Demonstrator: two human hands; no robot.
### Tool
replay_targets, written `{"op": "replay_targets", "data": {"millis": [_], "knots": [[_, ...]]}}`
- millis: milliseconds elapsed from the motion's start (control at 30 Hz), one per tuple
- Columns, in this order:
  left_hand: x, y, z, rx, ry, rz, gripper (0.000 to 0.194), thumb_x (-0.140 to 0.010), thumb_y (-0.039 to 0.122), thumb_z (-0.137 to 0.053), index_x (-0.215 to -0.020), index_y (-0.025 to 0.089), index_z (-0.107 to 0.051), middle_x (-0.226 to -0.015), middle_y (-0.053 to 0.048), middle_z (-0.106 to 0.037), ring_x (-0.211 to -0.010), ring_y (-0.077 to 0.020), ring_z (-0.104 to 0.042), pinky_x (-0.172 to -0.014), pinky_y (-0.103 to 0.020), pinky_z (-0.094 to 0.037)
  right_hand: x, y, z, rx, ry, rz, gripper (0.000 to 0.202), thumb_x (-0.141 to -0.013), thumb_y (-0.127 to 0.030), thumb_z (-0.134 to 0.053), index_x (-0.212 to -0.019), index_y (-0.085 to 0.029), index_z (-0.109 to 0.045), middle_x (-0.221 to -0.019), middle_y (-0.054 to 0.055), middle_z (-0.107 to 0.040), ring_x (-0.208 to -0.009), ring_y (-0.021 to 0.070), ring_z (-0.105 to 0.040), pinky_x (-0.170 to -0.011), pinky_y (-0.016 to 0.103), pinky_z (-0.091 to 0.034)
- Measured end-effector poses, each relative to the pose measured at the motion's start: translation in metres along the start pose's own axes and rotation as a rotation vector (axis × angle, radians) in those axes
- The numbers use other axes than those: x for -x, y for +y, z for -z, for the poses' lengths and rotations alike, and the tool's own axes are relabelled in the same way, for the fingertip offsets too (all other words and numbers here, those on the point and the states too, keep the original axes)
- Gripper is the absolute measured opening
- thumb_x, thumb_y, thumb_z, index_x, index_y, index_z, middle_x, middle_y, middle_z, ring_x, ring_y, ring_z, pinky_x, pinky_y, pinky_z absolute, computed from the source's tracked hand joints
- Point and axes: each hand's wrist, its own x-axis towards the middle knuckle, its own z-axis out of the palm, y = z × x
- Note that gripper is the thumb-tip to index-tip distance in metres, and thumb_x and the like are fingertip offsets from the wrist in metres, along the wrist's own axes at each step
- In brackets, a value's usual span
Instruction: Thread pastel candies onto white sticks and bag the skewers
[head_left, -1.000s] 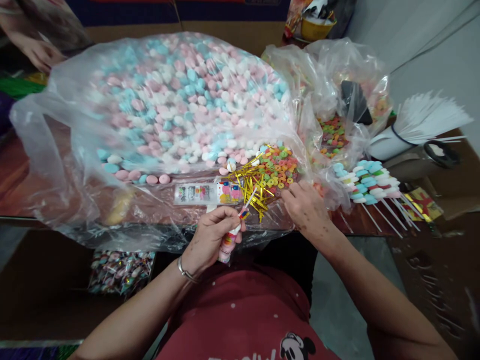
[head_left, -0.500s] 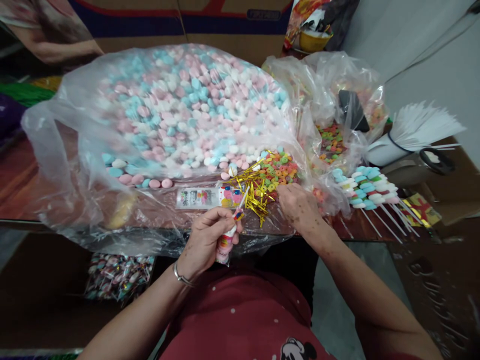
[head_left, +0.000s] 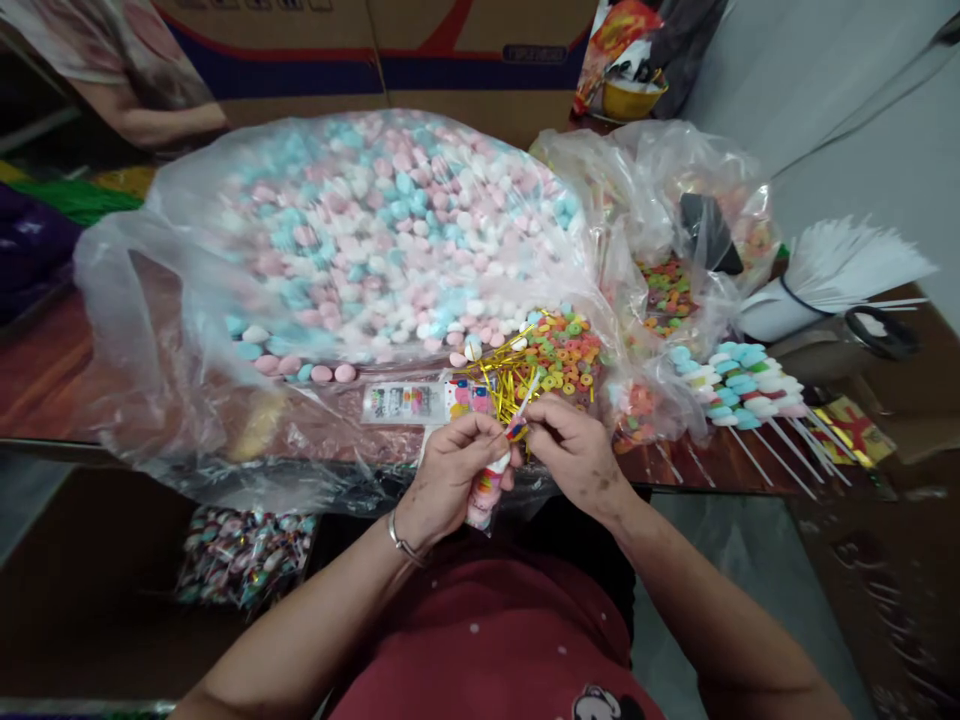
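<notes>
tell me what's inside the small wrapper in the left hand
Inside the wrapper, something pink shows at the lower end, something white higher up; a white stick pokes out the top. The left hand covers part, hiding what lies there.

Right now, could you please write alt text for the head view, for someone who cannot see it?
A person's left hand holds a wrapped sweet on a stick, with the right hand at its stick end. Beyond them on the table lie gold strips, ring-shaped sweets and a large translucent bag of pink, blue and white sweets.
</notes>
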Motion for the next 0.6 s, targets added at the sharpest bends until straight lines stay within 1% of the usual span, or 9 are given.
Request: {"op": "replay_targets", "data": {"millis": [67, 133, 233, 333, 400, 500, 600], "knots": [[-0.001, 0.000, 0.000, -0.002, 0.025, 0.000, 0.023, -0.071, 0.028, -0.072, -0.075, 0.016, -0.053, -0.063, -0.001, -0.066, -0.040, -0.0082, -0.052, -0.031, -0.014, -0.034, 0.003, -0.001, 0.000, 0.010, -0.003, 0.004, 0.018, -0.081, -0.008, -0.046, -0.074, -0.018, -0.059, -0.069, -0.003, -0.051, -0.064, 0.0090, -0.050, -0.060, 0.020, -0.039], [-0.001, -0.002, 0.000, -0.003, 0.068, 0.001, 0.026, -0.069, 0.027, -0.074, -0.081, 0.017, -0.053, -0.062, 0.000, -0.066, -0.040, -0.0092, -0.053, -0.030, -0.014, -0.034, 0.005, 0.000, 0.001, 0.019, -0.022, -0.013, 0.018, -0.081, -0.009, -0.047, -0.070, -0.018, -0.058, -0.067, -0.003, -0.049, -0.062, 0.0089, -0.049, -0.059, 0.020, -0.038], [-0.002, -0.004, 0.000, -0.015, 0.143, -0.032, 0.029, -0.068, 0.029, -0.074, -0.084, 0.018, -0.054, -0.062, 0.000, -0.066, -0.041, -0.0096, -0.054, -0.031, -0.014, -0.035, 0.007, 0.000, 0.003, 0.009, -0.049, -0.057, 0.019, -0.081, -0.010, -0.047, -0.068, -0.018, -0.058, -0.066, -0.003, -0.051, -0.062, 0.0092, -0.050, -0.059, 0.021, -0.039], [-0.003, -0.006, 0.001, -0.052, 0.208, -0.077, 0.026, -0.068, 0.031, -0.074, -0.079, 0.017, -0.055, -0.062, 0.000, -0.065, -0.041, -0.0091, -0.054, -0.031, -0.014, -0.035, 0.009, 0.000, 0.002, 0.004, -0.050, -0.070, 0.017, -0.082, -0.012, -0.049, -0.073, -0.018, -0.063, -0.070, -0.002, -0.057, -0.065, 0.0099, -0.054, -0.062, 0.022, -0.041], [-0.003, -0.006, 0.001, -0.097, 0.236, -0.068, 0.025, -0.070, 0.033, -0.072, -0.079, 0.017, -0.056, -0.057, 0.001, -0.063, -0.036, -0.0075, -0.049, -0.030, -0.014, -0.032, 0.011, -0.001, -0.001, 0.054, -0.045, -0.055, 0.014, -0.083, -0.015, -0.052, -0.078, -0.018, -0.065, -0.072, -0.001, -0.059, -0.065, 0.0102, -0.054, -0.061, 0.022, -0.041], [-0.004, -0.003, -0.001, -0.192, 0.254, -0.003, 0.026, -0.072, 0.038, -0.070, -0.078, 0.018, -0.055, -0.049, 0.004, -0.058, -0.028, -0.0047, -0.036, -0.026, -0.013, -0.025, 0.015, -0.001, -0.005, 0.258, -0.018, 0.068, 0.015, -0.086, -0.016, -0.052, -0.080, -0.018, -0.065, -0.072, 0.000, -0.058, -0.068, 0.0121, -0.053, -0.063, 0.024, -0.042], [-0.004, 0.003, -0.004, -0.275, 0.248, 0.059, 0.027, -0.072, 0.041, -0.068, -0.077, 0.019, -0.054, -0.049, 0.005, -0.056, -0.026, -0.0040, -0.032, -0.024, -0.013, -0.022, 0.016, 0.002, -0.007, 0.588, 0.057, 0.283, 0.024, -0.091, -0.013, -0.045, -0.078, -0.016, -0.065, -0.071, 0.004, -0.056, -0.072, 0.0160, -0.050, -0.068, 0.028, -0.042]]}}
